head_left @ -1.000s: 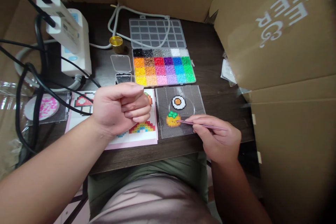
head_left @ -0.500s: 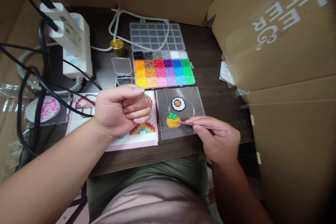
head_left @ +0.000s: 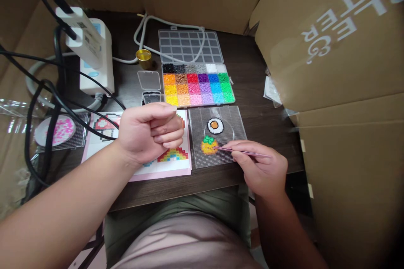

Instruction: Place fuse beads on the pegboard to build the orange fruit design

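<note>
My right hand point(head_left: 260, 170) pinches thin pink tweezers point(head_left: 243, 151) whose tip touches an orange bead figure with a green top point(head_left: 208, 145) on a clear pegboard point(head_left: 230, 124). A white and yellow egg bead figure point(head_left: 215, 125) sits above it on the same board. My left hand point(head_left: 148, 134) hovers curled into a loose fist over a pattern sheet point(head_left: 176, 162) with a rainbow and a mushroom picture; what it holds, if anything, is hidden. Behind the board lies an open bead box point(head_left: 198, 84) with several colour compartments.
A small clear case point(head_left: 149, 86) and a gold cap point(head_left: 143, 56) lie left of the bead box. A white power strip point(head_left: 94, 56) with black cables sits at the far left, near a second pegboard with pink beads point(head_left: 59, 130). Cardboard boxes point(head_left: 331, 42) wall in the right and back.
The view has shifted slightly, so everything sits a little lower and to the right. Both hands hold the same poses, the tweezer tip still at the orange figure.
</note>
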Tool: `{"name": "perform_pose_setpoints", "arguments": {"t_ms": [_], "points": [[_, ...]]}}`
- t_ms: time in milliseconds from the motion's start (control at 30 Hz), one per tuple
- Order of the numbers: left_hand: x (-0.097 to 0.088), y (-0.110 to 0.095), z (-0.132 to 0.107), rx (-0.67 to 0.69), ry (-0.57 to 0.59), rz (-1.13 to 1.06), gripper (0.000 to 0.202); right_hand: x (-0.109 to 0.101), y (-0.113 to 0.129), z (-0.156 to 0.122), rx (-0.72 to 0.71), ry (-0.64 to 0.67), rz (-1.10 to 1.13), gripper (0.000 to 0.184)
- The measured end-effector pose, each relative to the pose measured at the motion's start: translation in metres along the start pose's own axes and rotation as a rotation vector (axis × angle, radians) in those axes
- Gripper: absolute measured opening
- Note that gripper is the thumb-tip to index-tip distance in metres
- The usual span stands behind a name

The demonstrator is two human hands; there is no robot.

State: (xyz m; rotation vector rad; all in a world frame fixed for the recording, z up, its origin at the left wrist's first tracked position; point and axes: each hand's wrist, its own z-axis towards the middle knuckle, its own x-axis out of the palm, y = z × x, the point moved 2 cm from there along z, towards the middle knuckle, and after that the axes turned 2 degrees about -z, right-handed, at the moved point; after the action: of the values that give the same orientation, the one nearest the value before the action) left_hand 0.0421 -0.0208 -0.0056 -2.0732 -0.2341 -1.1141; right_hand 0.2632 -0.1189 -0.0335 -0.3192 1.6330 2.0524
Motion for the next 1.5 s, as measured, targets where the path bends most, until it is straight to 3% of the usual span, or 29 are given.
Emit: {"name": "perform_pose_setpoints", "arguments": {"t_ms": [733, 867, 1067, 1267, 1500], "points": [[0.0, 0.004, -0.001, 0.016, 0.039, -0.059, 0.049, -0.008, 0.001, 0.0, -0.021, -0.039, 0.06, 0.018], [-0.003, 0.008, -0.001, 0.018, 0.083, -0.075, 0.05, -0.018, 0.011, 0.024, -0.098, -0.088, 0.147, 0.011], [-0.003, 0.009, -0.001, 0.049, 0.099, -0.096, 0.052, -0.017, 0.044, 0.091, -0.218, -0.157, 0.089, 0.01], [-0.001, 0.007, 0.0, 0.047, 0.109, -0.094, 0.054, 0.015, 0.06, 0.145, -0.197, -0.088, 0.099, 0.008], [-0.001, 0.01, -0.001, 0.027, 0.127, -0.114, 0.053, 0.05, 0.041, 0.158, -0.169, 0.034, 0.066, 0.012]]}}
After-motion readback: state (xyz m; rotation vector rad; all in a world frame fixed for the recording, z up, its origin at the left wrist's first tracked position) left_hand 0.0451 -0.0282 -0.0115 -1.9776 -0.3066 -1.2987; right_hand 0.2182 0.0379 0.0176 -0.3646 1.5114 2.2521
